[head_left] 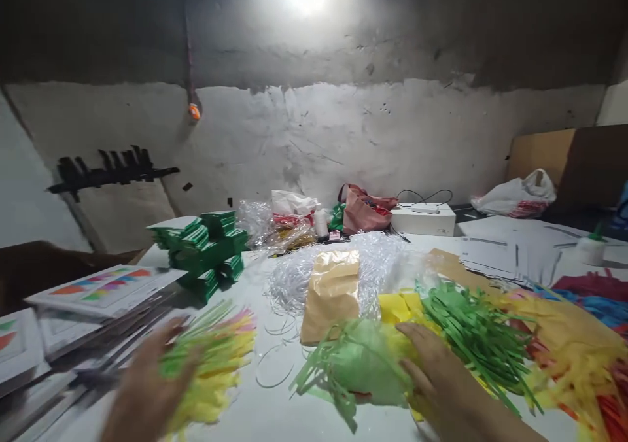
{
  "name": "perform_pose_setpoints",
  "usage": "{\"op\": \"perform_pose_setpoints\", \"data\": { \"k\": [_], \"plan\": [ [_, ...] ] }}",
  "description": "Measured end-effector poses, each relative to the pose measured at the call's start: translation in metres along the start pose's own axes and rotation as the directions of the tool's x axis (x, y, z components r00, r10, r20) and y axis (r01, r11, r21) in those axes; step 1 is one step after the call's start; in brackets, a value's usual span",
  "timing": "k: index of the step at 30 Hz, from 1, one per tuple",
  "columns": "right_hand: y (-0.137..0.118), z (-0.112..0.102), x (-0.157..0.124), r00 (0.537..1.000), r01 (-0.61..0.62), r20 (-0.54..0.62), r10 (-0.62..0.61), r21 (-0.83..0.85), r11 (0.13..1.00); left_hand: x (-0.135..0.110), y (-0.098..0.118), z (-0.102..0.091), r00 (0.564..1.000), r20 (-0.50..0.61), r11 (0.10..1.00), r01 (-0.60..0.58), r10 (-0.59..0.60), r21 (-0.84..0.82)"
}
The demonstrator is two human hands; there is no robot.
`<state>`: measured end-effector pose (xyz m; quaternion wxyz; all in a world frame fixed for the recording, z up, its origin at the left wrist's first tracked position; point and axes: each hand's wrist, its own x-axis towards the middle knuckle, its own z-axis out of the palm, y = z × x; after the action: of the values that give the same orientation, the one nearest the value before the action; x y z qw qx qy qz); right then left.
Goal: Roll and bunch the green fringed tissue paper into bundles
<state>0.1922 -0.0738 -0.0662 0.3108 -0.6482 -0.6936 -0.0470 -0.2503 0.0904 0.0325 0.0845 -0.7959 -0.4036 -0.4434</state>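
My left hand (152, 380), blurred by motion, is at the left over a fringed bundle of green, yellow and pink tissue paper (218, 363). Its thumb and fingers look apart, but whether they grip the paper is unclear. On the right, my right hand (436, 373) reaches over yellow tissue paper (402, 308) with its fingers stretched and apart. Its fingertips touch or hover at the edge of a light green fringed tissue piece (363, 363). A darker green fringed bundle (478, 331) lies just beyond that hand.
A brown paper packet (332, 295) rests on tangled clear string (289, 278). Stacked green bundles (206, 249) and printed white packs (105, 291) stand left. Yellow and red tissue (569, 350) lies right. Farther back are a white box (422, 220), a pink bag (366, 210) and a glue bottle (591, 249).
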Motion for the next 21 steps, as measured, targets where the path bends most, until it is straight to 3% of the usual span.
{"op": "perform_pose_setpoints", "data": {
  "k": [2,4,6,8,10,12,14,16,17,19,21],
  "plan": [
    [-0.005,0.007,0.024,0.999,-0.038,-0.023,0.037,-0.002,0.999,-0.006,0.063,0.054,0.982,0.060,0.979,-0.170,0.177,-0.110],
    [-0.010,0.010,0.044,0.999,-0.042,-0.014,0.042,0.000,0.999,-0.006,0.125,0.105,0.926,0.175,0.931,-0.295,0.334,-0.217],
    [-0.016,0.008,0.054,1.000,-0.007,0.012,0.006,0.013,1.000,-0.001,0.173,0.141,0.813,0.382,0.890,-0.335,0.439,-0.311],
    [-0.025,-0.001,0.051,0.998,0.062,0.024,-0.062,0.023,0.998,0.008,0.199,0.159,0.730,0.459,0.857,-0.365,0.507,-0.365],
    [-0.034,-0.013,0.034,0.988,0.149,0.025,-0.149,0.024,0.989,0.013,0.203,0.162,0.683,0.493,0.839,-0.379,0.539,-0.391],
    [-0.040,-0.020,0.011,0.954,0.297,-0.042,-0.298,-0.028,0.954,0.007,0.193,0.153,0.664,0.504,0.831,-0.392,0.552,-0.394],
    [-0.042,-0.014,-0.014,0.853,0.470,-0.178,-0.491,-0.149,0.870,-0.010,0.175,0.138,0.708,0.437,0.829,-0.424,0.555,-0.365],
    [-0.040,0.006,-0.038,0.719,0.572,-0.291,-0.631,-0.269,0.775,-0.038,0.153,0.120,0.790,0.299,0.839,-0.453,0.534,-0.302],
    [-0.038,0.021,-0.049,0.674,0.594,-0.322,-0.665,-0.298,0.747,-0.054,0.141,0.110,0.823,0.242,0.851,-0.455,0.514,-0.263],
    [-0.034,0.051,-0.070,0.646,0.606,-0.347,-0.680,-0.309,0.733,-0.087,0.118,0.091,0.853,0.235,0.884,-0.435,0.466,-0.173],
    [-0.032,0.076,-0.087,0.643,0.626,-0.327,-0.693,-0.298,0.721,-0.116,0.100,0.071,0.865,0.305,0.915,-0.398,0.397,-0.062]
  ]
}}
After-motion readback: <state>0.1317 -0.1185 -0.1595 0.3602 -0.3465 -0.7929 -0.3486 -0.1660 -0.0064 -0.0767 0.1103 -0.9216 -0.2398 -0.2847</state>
